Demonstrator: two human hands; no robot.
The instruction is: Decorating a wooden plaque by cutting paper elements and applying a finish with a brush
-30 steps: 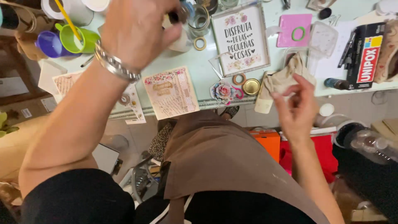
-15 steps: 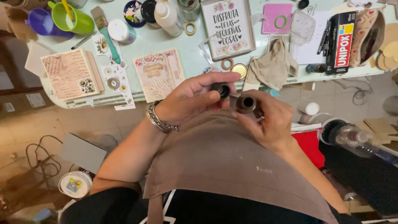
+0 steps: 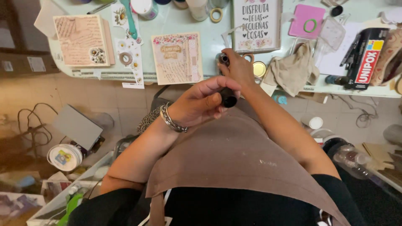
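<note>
Looking down, I see my left hand [image 3: 201, 102] curled closed around a small dark bottle [image 3: 228, 98], its open end pointing right. My right hand [image 3: 238, 67] sits just beyond it, nearer the pale green table [image 3: 184, 25], pinching a small dark cap [image 3: 224, 59] in its fingertips. Cap lies up and slightly left of the bottle mouth, close by, over my brown apron [image 3: 234, 159].
</note>
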